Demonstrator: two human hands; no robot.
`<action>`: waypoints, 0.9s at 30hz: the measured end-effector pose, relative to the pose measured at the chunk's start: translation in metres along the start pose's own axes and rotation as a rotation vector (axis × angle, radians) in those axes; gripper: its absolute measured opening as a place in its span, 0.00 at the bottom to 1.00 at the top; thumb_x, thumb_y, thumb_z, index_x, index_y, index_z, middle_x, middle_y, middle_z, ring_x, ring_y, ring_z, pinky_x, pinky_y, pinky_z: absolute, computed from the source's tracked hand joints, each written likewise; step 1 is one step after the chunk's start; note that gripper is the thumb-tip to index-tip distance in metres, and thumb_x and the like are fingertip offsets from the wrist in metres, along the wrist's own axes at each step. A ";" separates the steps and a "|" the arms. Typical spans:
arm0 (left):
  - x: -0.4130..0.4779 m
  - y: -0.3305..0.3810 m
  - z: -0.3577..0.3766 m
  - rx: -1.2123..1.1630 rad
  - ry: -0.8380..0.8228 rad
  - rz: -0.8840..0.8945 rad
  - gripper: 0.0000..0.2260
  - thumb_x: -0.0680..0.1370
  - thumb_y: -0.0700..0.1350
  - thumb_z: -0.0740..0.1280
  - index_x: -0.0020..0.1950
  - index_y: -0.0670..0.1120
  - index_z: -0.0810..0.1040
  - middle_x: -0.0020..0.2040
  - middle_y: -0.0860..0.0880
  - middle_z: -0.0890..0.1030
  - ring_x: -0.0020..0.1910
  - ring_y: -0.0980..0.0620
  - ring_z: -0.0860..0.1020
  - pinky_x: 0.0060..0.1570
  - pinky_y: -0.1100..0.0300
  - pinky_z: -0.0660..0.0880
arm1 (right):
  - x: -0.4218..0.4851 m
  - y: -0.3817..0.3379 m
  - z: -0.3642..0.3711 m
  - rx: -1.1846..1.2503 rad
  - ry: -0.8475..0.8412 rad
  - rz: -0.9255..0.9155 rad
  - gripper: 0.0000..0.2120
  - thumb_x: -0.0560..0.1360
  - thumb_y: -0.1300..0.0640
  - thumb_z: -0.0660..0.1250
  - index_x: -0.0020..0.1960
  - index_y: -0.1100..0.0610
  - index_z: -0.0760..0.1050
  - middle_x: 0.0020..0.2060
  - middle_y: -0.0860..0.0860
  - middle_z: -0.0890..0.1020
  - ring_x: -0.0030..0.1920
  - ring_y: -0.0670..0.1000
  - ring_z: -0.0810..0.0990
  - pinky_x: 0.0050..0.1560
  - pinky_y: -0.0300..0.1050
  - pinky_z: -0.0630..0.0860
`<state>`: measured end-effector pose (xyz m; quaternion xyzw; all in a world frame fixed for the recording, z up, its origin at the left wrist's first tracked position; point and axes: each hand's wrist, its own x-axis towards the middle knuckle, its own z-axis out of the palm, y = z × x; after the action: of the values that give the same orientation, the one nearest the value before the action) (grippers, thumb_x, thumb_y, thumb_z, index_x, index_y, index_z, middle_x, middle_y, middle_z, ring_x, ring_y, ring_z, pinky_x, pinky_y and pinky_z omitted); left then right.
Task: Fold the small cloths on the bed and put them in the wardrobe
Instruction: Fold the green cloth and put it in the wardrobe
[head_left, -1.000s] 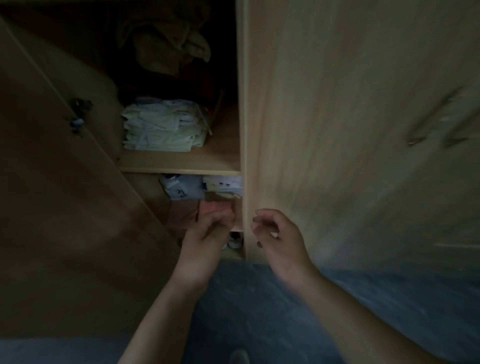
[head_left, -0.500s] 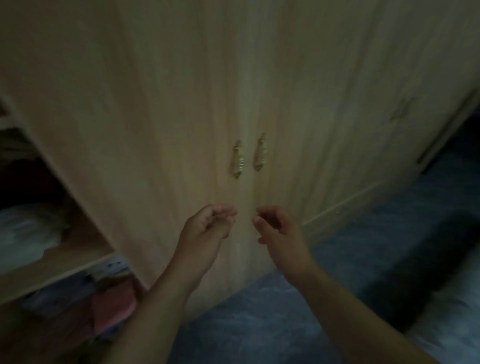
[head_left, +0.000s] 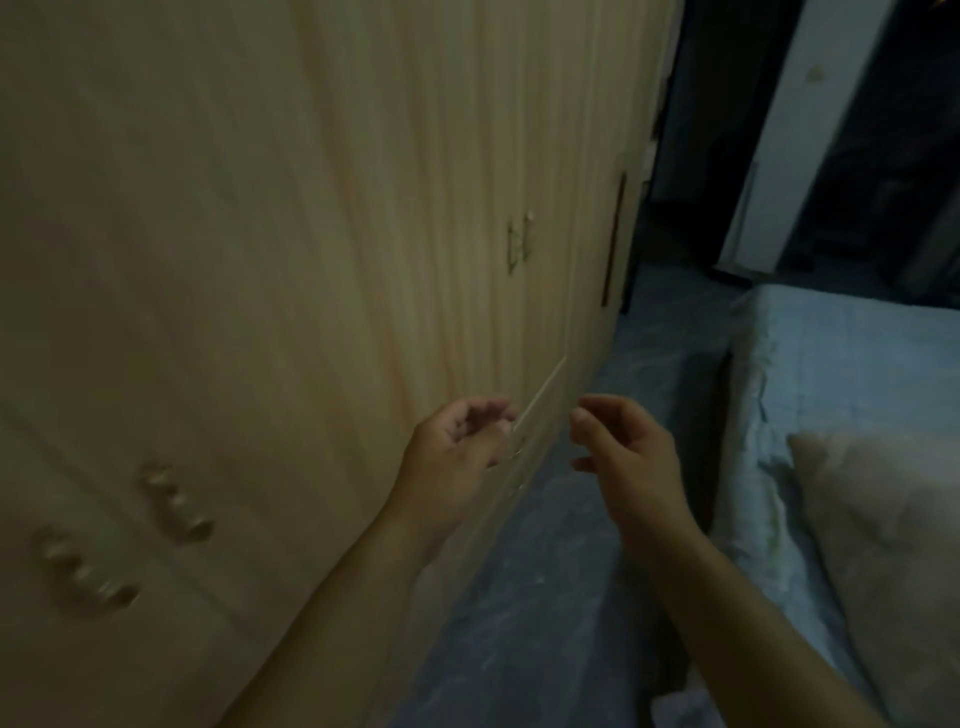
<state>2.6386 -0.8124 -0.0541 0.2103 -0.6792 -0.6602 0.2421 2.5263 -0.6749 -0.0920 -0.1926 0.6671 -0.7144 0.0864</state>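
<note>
Head view, dim room, motion blur on the near side.

Change: one second ago the view faces an open compartment of the wardrobe, with a stack of folded pale cloths on its shelf. Half a second ago the view is swinging right across shut doors. Now that compartment is out of frame. Only shut door panels show, with one pair of handles far along and a blurred pair close by.

Hands: the left hand and right hand are held out in front at about the same height, a little apart. Both are released, fingers loosely curled, grasping nothing. They keep the same pose across all three frames. The left hand is just in front of the door face; contact cannot be confirmed.

Task items: no small cloths are identifiable in the current frame. The bed comes into view on the right, with a pale blue sheet and a pillow near the edge (a pale patch at the bottom edge is too unclear to name). Blue-grey floor runs between wardrobe and bed.

Judgement: one delivery to the shelf looks complete, and the empty hands plus the turn toward the bed suggest a return for the next cloth. Cloths remaining: cannot tell from here.
</note>
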 end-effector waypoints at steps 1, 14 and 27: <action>0.018 0.004 0.017 -0.003 -0.031 0.010 0.08 0.80 0.38 0.69 0.54 0.50 0.83 0.52 0.52 0.87 0.56 0.50 0.84 0.53 0.56 0.81 | 0.018 -0.002 -0.014 -0.005 0.023 -0.018 0.06 0.78 0.53 0.70 0.54 0.44 0.80 0.47 0.44 0.85 0.47 0.44 0.84 0.42 0.40 0.81; 0.226 0.017 0.162 -0.059 -0.306 0.076 0.09 0.80 0.39 0.68 0.55 0.51 0.83 0.52 0.54 0.87 0.55 0.55 0.84 0.51 0.60 0.81 | 0.198 -0.009 -0.120 -0.108 0.309 -0.065 0.08 0.77 0.51 0.70 0.56 0.44 0.79 0.48 0.40 0.83 0.49 0.40 0.83 0.41 0.38 0.81; 0.454 0.018 0.289 -0.134 -0.552 0.059 0.09 0.81 0.37 0.67 0.59 0.45 0.82 0.55 0.49 0.86 0.57 0.52 0.83 0.56 0.52 0.81 | 0.391 0.006 -0.181 -0.136 0.654 -0.098 0.06 0.77 0.55 0.72 0.53 0.47 0.81 0.45 0.45 0.85 0.47 0.47 0.84 0.42 0.46 0.84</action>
<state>2.1034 -0.8572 -0.0158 -0.0136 -0.6802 -0.7284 0.0805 2.0988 -0.6581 -0.0417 0.0097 0.6957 -0.6954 -0.1796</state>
